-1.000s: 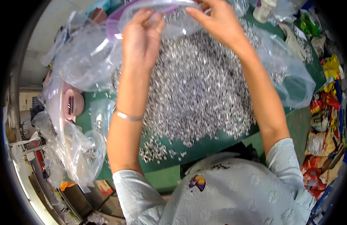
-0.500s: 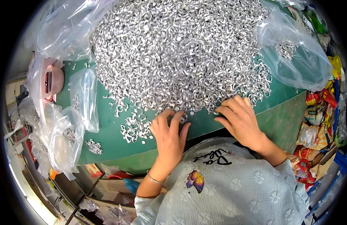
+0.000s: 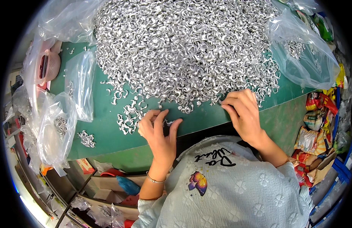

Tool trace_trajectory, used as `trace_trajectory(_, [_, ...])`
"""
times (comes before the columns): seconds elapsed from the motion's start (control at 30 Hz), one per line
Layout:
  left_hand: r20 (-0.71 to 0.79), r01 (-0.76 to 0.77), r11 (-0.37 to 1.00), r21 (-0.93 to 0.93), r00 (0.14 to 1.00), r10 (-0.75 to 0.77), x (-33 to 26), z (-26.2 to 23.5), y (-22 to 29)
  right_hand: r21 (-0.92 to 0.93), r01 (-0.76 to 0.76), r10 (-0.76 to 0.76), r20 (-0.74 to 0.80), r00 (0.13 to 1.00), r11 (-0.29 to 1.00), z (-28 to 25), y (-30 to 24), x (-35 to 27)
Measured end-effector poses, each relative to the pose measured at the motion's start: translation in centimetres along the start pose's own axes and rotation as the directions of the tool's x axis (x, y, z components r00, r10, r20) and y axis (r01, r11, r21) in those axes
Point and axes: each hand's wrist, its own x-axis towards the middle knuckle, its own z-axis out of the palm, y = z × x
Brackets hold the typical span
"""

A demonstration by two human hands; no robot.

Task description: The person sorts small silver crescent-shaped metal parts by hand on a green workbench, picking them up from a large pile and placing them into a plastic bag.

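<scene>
A big heap of small curved silver metal pieces [image 3: 183, 53] covers much of the green table [image 3: 206, 118]. At its near edge, my right hand [image 3: 244, 116] is closed, thumb and fingertips drawn together at a small silver metal piece [image 3: 220, 101], mostly hidden. My left hand [image 3: 159, 133] rests to the left, thumb and fingers apart, with a small metal piece [image 3: 169, 122] lying between them on the table. Just beside its fingers is a smaller group of metal pieces [image 3: 128, 121], apart from the heap. A bracelet circles my left wrist.
Farther left lie a little cluster of pieces [image 3: 86, 139], clear plastic bags [image 3: 81, 85] and a pink basket [image 3: 53, 66]. Another clear bag [image 3: 303, 62] with pieces in it sits at the right. Colourful packages [image 3: 311, 138] are stacked beyond the table's right edge.
My left hand has moved left, away from the heap toward the smaller group, with a metal piece between thumb and fingers. My right hand stays near the heap's edge. The view has shifted slightly.
</scene>
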Motion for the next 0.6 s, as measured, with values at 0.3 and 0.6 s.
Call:
trace_trajectory(0.3, [0.070,0.003,1.000,-0.030,0.998,-0.001,-1.3,-0.9,0.9,-0.010,-0.064,0.065,0.013,0.998,0.998,-0.5,-0.2,-0.9])
trace_trajectory(0.6, [0.060,0.041,0.999,-0.008,0.997,-0.041,-1.7,-1.2,0.2,-0.094,-0.054,0.062,0.084,0.995,0.994,-0.1,-0.3,-0.8])
